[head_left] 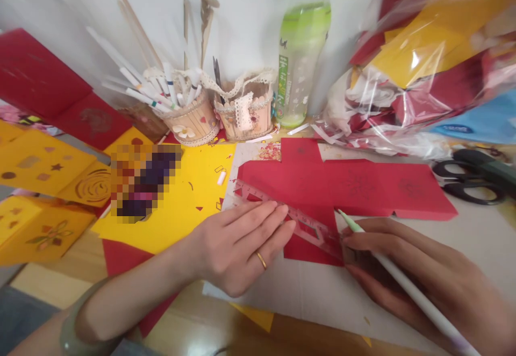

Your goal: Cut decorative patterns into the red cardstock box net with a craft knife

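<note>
My left hand (245, 243) lies flat with fingers stretched out, pressing on a clear plastic ruler (308, 221). The ruler lies slantwise across a red paper cut-out (298, 176), shaped like an unfolded box with flower designs on some panels. Pinched in my right hand (419, 275) is a slim white pen-like tool (403, 280) with a pale green end. Its dark point touches or hovers close to the red paper's inner corner; whether it is a blade or a nib I cannot tell. The right fingers are near the ruler's far end.
Yellow paper (193, 194) lies left, beside yellow cut-out boxes (52, 227). Decorated pots (193, 125) of pens and a bottle (300, 65) stand at the wall. Black scissors (471, 181) and a plastic bag of scraps (423, 65) are right. Grey board (282, 286) lies underneath.
</note>
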